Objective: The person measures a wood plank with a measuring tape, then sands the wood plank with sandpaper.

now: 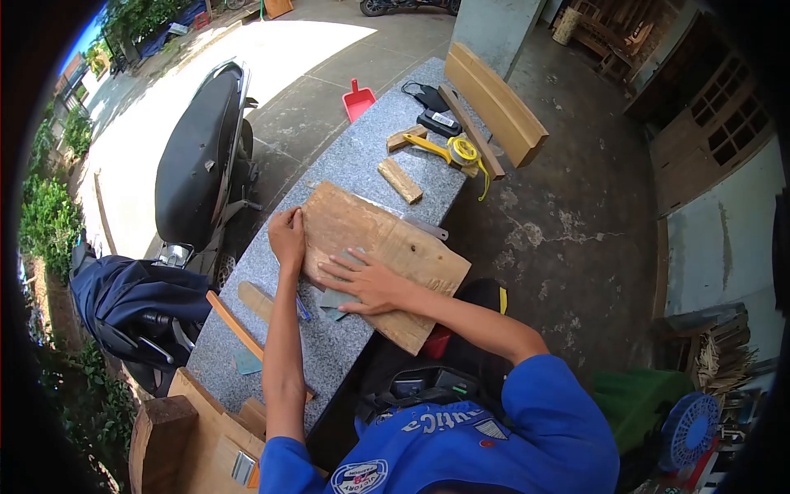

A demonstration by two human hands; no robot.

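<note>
A wide wooden board (354,218) lies across the speckled stone bench top (329,362). My left hand (286,235) is at the board's left edge, its fingers curled in against the wood. Spread flat, my right hand (370,284) rests near the board's lower edge, over a grey-green sheet (333,301) that looks like sandpaper. Part of that sheet shows under the palm and between the fingers. Beside my left forearm lie a blue pen (303,309) and a flat wooden strip (256,300). A metal blade (429,228) sticks out behind the board.
Farther along the bench are a wood block (400,181), a yellow tape measure (462,151), a black case (439,123) and a long plank (495,105). An orange strip (236,325) lies at left. Beyond stand a motorbike (197,156) and a red dustpan (359,102).
</note>
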